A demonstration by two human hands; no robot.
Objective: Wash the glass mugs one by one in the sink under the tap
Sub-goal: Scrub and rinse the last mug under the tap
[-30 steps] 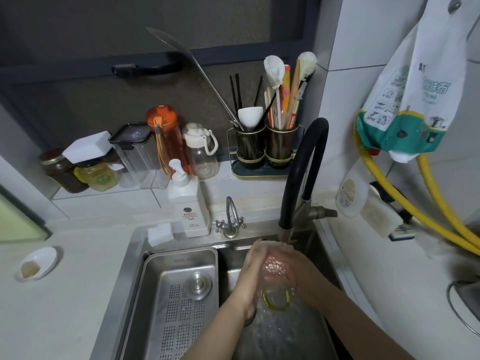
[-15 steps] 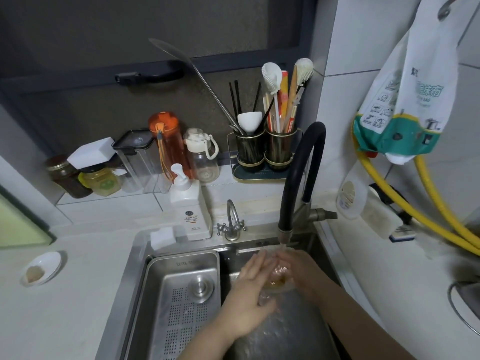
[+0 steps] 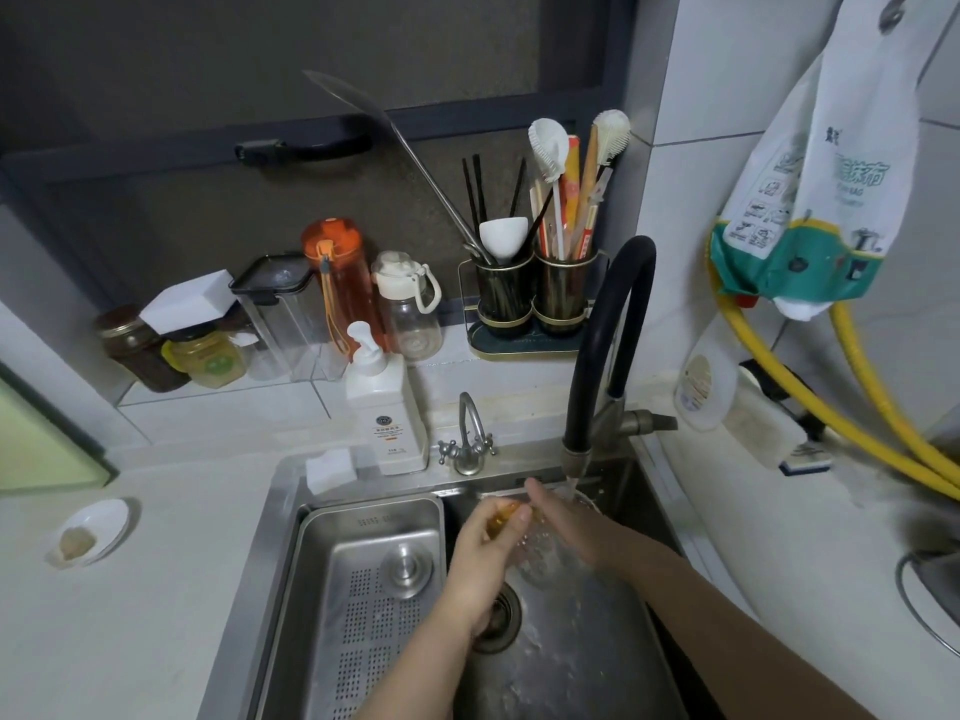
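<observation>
- The clear glass mug (image 3: 540, 550) sits at lower centre of the frame, inside the stainless steel sink (image 3: 587, 662), directly under the stream from the black curved tap (image 3: 605, 335). The placement lets running water pass over and into it.
- The left hand (image 3: 480, 550) has its grip closed on the mug's left side, fingers curled round an amber-tinted part of the glass; whether that part is a handle cannot be told.
- The right hand (image 3: 576, 522) lies against the mug's right side under the water, fingers fairly straight. It appears to rub or steady the glass rather than clasp it, so its grip reads as open.
- Holding from both sides likely keeps the wet glass from slipping while it is turned.
- A perforated steel drain tray (image 3: 363, 605) fills the sink's left half, just beside the hands; it is a probable resting place for rinsed mugs.
- A white pump bottle of soap (image 3: 384, 413) stands on the table behind the sink, within reach.
- No other mugs are visible.
</observation>
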